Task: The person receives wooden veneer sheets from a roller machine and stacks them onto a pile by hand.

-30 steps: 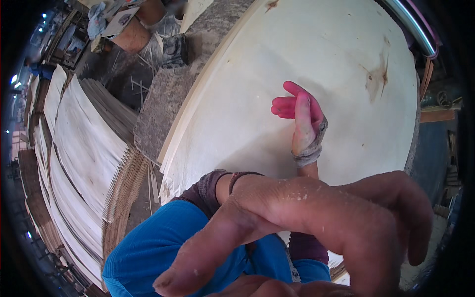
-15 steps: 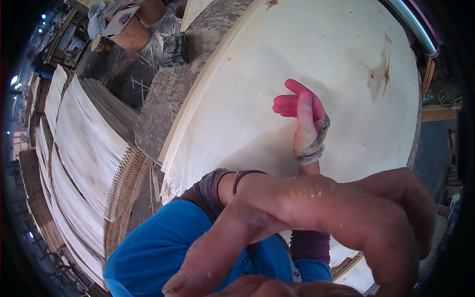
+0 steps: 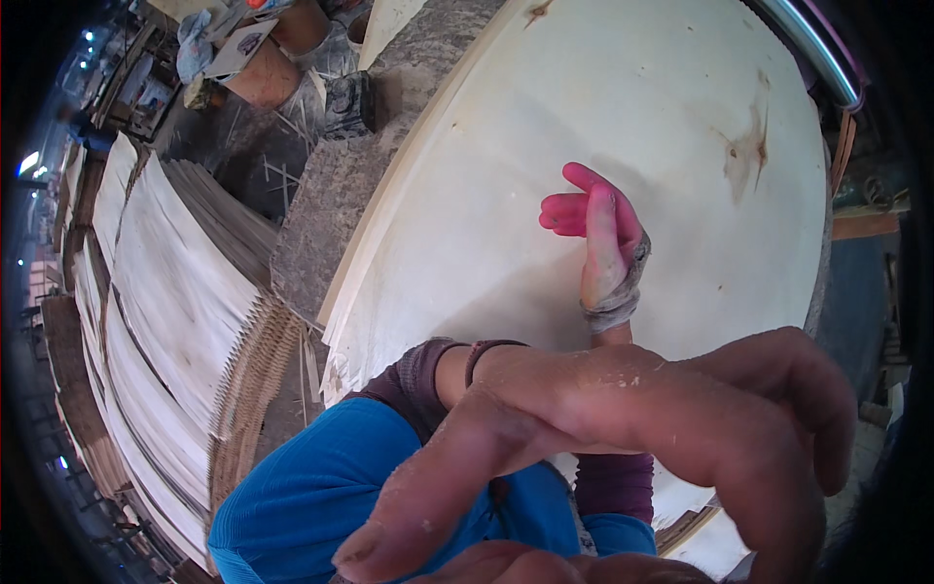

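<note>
My left hand (image 3: 632,399) is bare and dusty, raised very close to the view. Its thumb and bent fingers are spread wide apart with nothing visible between them; some fingertips run past the lower edge. A blue sleeve with a dark purple cuff leads to it. Behind it, my right hand (image 3: 608,229) wears a glove, pink at the fingers and greyish at the wrist. It hovers over or rests on a large pale wood veneer sheet (image 3: 467,224); which, I cannot tell. Its fingers are loosely bent, apart, and hold nothing visible. My left hand hides part of the right forearm.
Stacked veneer sheets (image 3: 175,263) with wavy edges stand at the left. A worn grey board (image 3: 336,195) lies under the pale sheet's left side. Brown buckets (image 3: 263,78) and wood scraps sit at the upper left. A shiny metal bar (image 3: 812,49) is at the upper right.
The whole scene has shifted slightly right and down in the view. My left thumb tip sits a little farther right; both hands otherwise keep their pose.
</note>
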Tool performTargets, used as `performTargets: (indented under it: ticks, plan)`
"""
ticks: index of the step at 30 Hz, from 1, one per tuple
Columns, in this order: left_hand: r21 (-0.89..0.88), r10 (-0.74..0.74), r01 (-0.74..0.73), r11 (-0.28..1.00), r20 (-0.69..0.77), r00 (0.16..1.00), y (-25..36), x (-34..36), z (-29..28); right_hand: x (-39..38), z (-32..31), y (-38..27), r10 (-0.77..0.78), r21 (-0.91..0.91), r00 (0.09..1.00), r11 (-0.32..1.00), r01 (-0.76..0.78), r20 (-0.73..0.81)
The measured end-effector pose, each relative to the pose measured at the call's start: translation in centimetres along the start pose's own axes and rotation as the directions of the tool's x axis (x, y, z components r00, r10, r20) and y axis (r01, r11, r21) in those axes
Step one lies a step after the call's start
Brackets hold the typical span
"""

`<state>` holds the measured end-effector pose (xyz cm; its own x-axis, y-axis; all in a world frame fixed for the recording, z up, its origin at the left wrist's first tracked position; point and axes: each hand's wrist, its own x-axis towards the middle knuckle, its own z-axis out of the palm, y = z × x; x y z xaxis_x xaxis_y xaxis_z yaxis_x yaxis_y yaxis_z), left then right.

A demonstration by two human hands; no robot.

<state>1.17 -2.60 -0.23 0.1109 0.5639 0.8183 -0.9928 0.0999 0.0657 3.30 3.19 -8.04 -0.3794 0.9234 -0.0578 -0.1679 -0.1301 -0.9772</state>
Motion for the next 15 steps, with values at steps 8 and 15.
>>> performTargets:
  ticks: [8,15]
  plan:
    - [-0.005,-0.009,0.009,1.0,0.011,1.0,-0.11,-0.07,-0.08,-0.01,0.1,-0.03,0.005,0.007,1.0,1.0,-0.005,0.011]
    - [0.001,-0.017,0.017,1.0,0.023,1.0,0.0,-0.23,0.31,-0.19,0.3,0.04,0.007,-0.016,1.0,1.0,-0.007,0.0]
